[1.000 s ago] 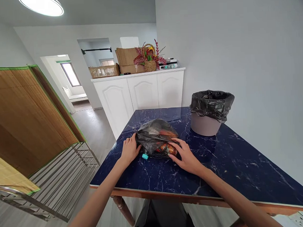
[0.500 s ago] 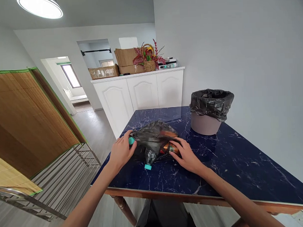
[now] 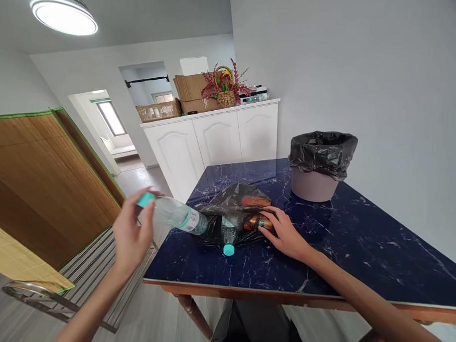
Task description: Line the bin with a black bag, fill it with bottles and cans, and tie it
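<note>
My left hand (image 3: pixel 133 233) is closed around the teal cap end of a clear plastic bottle (image 3: pixel 172 213), left of the table's middle. The bottle is tilted, and its base is at the mouth of a black plastic bag (image 3: pixel 229 197) lying on the table. A second bottle (image 3: pixel 229 237) pokes out of the bag with its teal cap toward me. My right hand (image 3: pixel 284 235) grips the bag's edge, its fingers over an orange-and-red package (image 3: pixel 254 222) partly inside. Another orange item shows through the thin film behind it.
The dark blue marbled table (image 3: pixel 328 267) carries a bin (image 3: pixel 313 184) lined with a black bag at the right rear. A white cabinet (image 3: pixel 221 141) stands behind, holding cardboard boxes and a flower basket (image 3: pixel 226 97). A metal rack (image 3: pixel 89 275) is on the left.
My left hand has moved left and up, drawing the bottle by its cap most of the way out of the bag. My right hand has stayed at the bag's edge.
</note>
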Tool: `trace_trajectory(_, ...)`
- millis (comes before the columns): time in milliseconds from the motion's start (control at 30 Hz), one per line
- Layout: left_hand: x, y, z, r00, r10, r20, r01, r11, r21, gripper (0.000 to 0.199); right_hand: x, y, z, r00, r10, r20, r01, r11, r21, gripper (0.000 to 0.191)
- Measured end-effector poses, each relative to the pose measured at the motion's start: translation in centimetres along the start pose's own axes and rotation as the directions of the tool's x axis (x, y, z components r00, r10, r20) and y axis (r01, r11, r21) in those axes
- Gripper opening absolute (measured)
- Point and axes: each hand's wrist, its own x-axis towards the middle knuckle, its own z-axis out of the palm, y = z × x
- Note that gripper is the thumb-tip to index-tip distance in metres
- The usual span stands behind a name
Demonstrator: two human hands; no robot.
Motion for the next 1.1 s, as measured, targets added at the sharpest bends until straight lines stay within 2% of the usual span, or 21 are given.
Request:
trace_trajectory(100,2.6,-0.2,-1.3,0.974,-0.016,-0.225,-0.007,0.995,-0.100,0.036,0.0,0.0,0.1,1.000,-0.007,-0.002,0.007,1.000,0.006,0.048)
trace_trajectory(200,4.8,-2.2,-1.0,0.954,0.053,-0.296,-0.079,0.994,-0.077,0.038,0.0,0.1,0.2,1.000,-0.012,-0.006,0.012,1.000,0.009,0.048)
trace_trajectory(267,5.6,-4.4,0.3,0.966,0.026,-0.259,-0.038,0.998,-0.041,0.039,0.0,0.1,0.3,1.000,-0.015,-0.008,0.015,1.000,0.010,0.049)
trace_trajectory(400,4.9,-8.5,5.0,0.993,-0.103,-0.053,0.103,0.995,-0.009,0.041,0.0,0.2,0.4,1.000,-0.011,-0.007,0.011,1.000,0.010,0.048)
trace_trajectory(500,3.7,-10.3,8.6,0.988,-0.139,0.062,0.142,0.989,-0.032,0.040,0.0,0.3,0.4,1.000,-0.008,-0.001,0.008,1.000,0.010,0.047)
trace_trajectory(567,3.2,-11.0,10.4,0.981,-0.173,0.089,0.177,0.983,-0.043,0.042,-0.1,0.3,0.3,1.000,-0.002,0.004,0.002,1.000,0.010,0.047)
trace_trajectory(667,3.1,-11.9,12.1,0.969,-0.221,0.109,0.227,0.973,-0.048,0.045,-0.2,0.2,0.3,1.000,0.016,0.012,-0.016,1.000,0.012,0.048)
trace_trajectory(767,3.5,-12.8,12.7,0.958,-0.243,0.150,0.252,0.967,-0.048,0.048,-0.2,0.1,0.2,1.000,0.022,0.015,-0.022,1.000,0.019,0.049)
trace_trajectory(867,3.4,-12.6,12.4,0.956,-0.241,0.169,0.250,0.967,-0.038,0.054,-0.2,0.1,0.1,1.000,0.012,0.013,-0.012,1.000,0.029,0.049)
trace_trajectory(933,2.5,-11.3,11.6,0.966,-0.235,0.103,0.239,0.971,-0.021,0.059,-0.1,0.1,0.1,1.000,0.008,0.013,-0.008,0.999,0.034,0.049)
trace_trajectory(1000,0.8,-9.1,10.5,0.984,-0.178,-0.022,0.179,0.983,0.029,0.057,-0.1,0.1,0.1,1.000,0.009,0.013,-0.009,0.999,0.034,0.048)
trace_trajectory(1033,-0.3,-7.8,9.9,0.990,-0.113,-0.080,0.119,0.990,0.072,0.052,-0.1,0.1,0.1,1.000,0.010,0.013,-0.010,0.999,0.033,0.048)
trace_trajectory(1067,-1.6,-6.3,9.2,0.995,-0.026,-0.098,0.037,0.993,0.115,0.045,-0.1,0.1,0.1,1.000,0.010,0.013,-0.010,0.999,0.032,0.048)
trace_trajectory(1100,-2.9,-4.8,8.6,0.999,0.031,-0.044,-0.026,0.993,0.112,0.036,-0.1,0.1,0.1,1.000,0.009,0.014,-0.010,0.999,0.030,0.048)
